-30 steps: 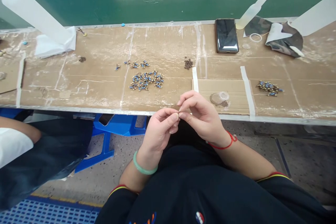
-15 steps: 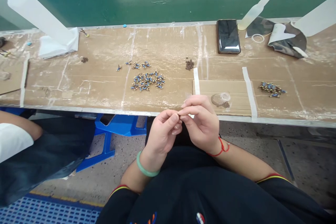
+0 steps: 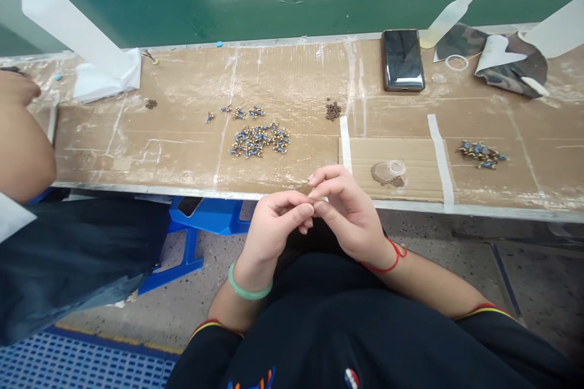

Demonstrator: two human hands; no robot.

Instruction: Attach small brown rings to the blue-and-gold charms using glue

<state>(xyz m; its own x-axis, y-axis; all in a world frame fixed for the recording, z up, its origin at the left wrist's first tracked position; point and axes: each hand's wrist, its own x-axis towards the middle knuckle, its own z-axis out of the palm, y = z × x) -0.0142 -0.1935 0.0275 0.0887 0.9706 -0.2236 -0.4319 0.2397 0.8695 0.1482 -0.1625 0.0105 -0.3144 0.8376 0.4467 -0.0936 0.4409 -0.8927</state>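
Note:
My left hand [image 3: 274,225] and my right hand [image 3: 349,216] meet at the fingertips in front of the bench edge. Both are pinched on something too small to make out. Beyond them, a pile of small blue and gold pieces [image 3: 260,140] lies on the cardboard, with a few more just behind it. Small brown pieces [image 3: 333,111] form a heap farther right. A small clear cup [image 3: 396,168] rests on a cardboard pad [image 3: 417,155] held by white tape strips. Another cluster of blue and gold pieces [image 3: 482,153] is to the right of the pad.
White bottles [image 3: 68,27] lean at far left and right. A black device [image 3: 402,61], a pointed bottle [image 3: 449,18] and camouflage cloth [image 3: 511,70] are at the back right. Another person's arm [image 3: 22,134] reaches over the bench at left, above a blue stool [image 3: 212,216].
The other person's arm has come forward over the left end of the bench. My hands remain together, with slightly shifted fingers. The view has shifted a little.

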